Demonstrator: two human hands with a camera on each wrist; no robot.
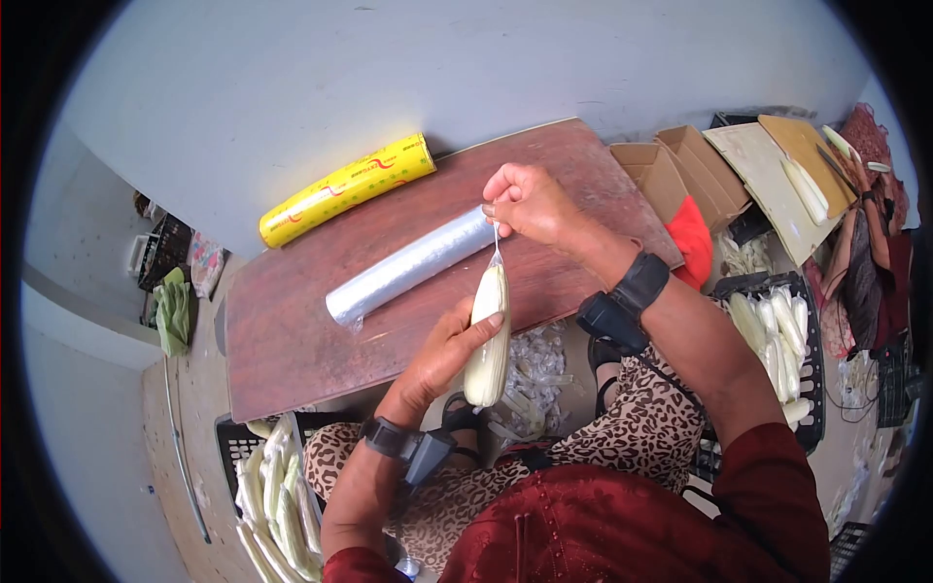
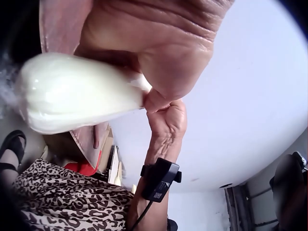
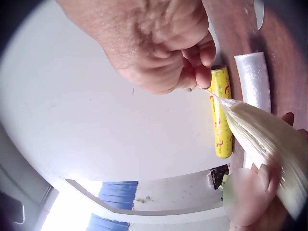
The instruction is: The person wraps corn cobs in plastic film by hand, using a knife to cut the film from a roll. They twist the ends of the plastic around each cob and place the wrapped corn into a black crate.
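An ear of corn [image 1: 486, 364] in pale husk, wrapped in clear plastic film, hangs over the table's front edge. My left hand [image 1: 445, 350] grips it round the middle, thumb across its front. Above it, my right hand [image 1: 536, 206] pinches the gathered end of the film, drawn into a thin strand [image 1: 499, 245]. That tapered film end [image 3: 226, 102] also shows in the right wrist view, running up to the fingertips. In the left wrist view the rounded, smooth end of the corn [image 2: 62, 96] juts out from under the palm.
On the brown table [image 1: 292, 340] lie a clear film roll [image 1: 408, 262] and a yellow printed roll [image 1: 345, 191]. Black crates of corn stand at lower left [image 1: 277, 486] and right [image 1: 777, 335]. Crumpled film [image 1: 535, 374] lies below the table; cardboard boxes [image 1: 680, 175] stand behind right.
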